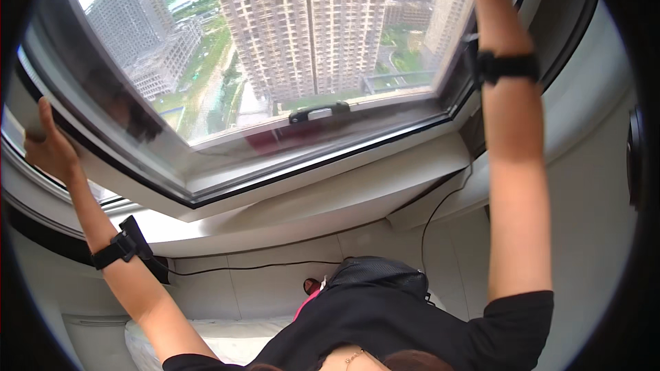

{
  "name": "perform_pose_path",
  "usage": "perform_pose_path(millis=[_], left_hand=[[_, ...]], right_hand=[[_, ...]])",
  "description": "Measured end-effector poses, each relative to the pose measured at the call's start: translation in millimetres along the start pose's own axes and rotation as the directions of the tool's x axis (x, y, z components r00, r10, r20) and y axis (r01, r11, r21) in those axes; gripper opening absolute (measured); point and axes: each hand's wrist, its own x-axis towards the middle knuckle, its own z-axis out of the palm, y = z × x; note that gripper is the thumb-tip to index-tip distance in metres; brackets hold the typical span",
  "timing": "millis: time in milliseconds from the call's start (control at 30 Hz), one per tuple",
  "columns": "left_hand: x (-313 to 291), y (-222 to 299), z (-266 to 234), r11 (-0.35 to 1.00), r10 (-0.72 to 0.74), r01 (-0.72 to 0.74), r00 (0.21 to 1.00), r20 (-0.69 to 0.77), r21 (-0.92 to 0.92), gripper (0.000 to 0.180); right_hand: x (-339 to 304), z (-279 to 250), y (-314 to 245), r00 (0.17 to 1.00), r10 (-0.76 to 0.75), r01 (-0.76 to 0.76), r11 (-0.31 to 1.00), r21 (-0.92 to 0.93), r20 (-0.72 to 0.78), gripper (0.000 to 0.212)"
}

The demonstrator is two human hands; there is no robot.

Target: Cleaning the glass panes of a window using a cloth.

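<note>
A tilted window sash (275,177) with a white frame and dark seals stands swung inward in front of me. My left hand (51,151) is at its left outer edge, thumb pointing up and fingers curled around the frame. My right arm (515,137) reaches up along the sash's right side, and its hand lies beyond the top of the picture. Low on the glass shows a small black object with a pale middle (318,113); whether it sits on the pane or is a reflection, I cannot tell.
Below the sash runs a white sill (330,209). Black cables (254,266) run from the bands on my arms to a black bag (378,278) at my front. A pale tiled floor (275,295) lies below. Tall buildings (302,27) stand outside, far below me.
</note>
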Motion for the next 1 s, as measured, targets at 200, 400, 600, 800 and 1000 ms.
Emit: perform_pose_path(millis=[200, 400, 600, 800, 1000], left_hand=[[-5.4, -16.7, 6.9, 0.996, 0.094, -0.094, 0.996, -0.005, 0.001, 0.06], [-3.7, -3.6, 10.8, 0.987, 0.153, -0.154, 0.988, -0.038, -0.052, 0.06], [1.4, -20.0, 2.5, 0.996, 0.086, -0.086, 0.996, -0.02, 0.002, 0.062], [0.3, -22.7, -0.1, 1.0, 0.013, -0.013, 1.0, 0.019, 0.015, 0.062], [-16.6, -8.8, 20.7, 0.997, -0.043, 0.045, 0.998, 0.043, -0.06, 0.062]], right_hand=[[-121.7, -125.3, -59.4, 0.865, 0.314, -0.442, 0.846, 0.298, 0.392, 0.052], [-228.2, -267.2, -123.7, 0.477, 0.435, -0.767, 0.63, 0.12, 0.764, 0.067], [-246.8, -334.2, -153.2, 0.183, 0.332, -0.89, 0.456, 0.013, 0.925, 0.068], [-193.6, -243.0, -111.9, 0.641, 0.23, -0.628, 0.706, 0.327, 0.732, 0.059], [-96.9, -106.8, -32.5, 0.896, -0.011, -0.191, 0.892, 0.409, 0.444, 0.056]])
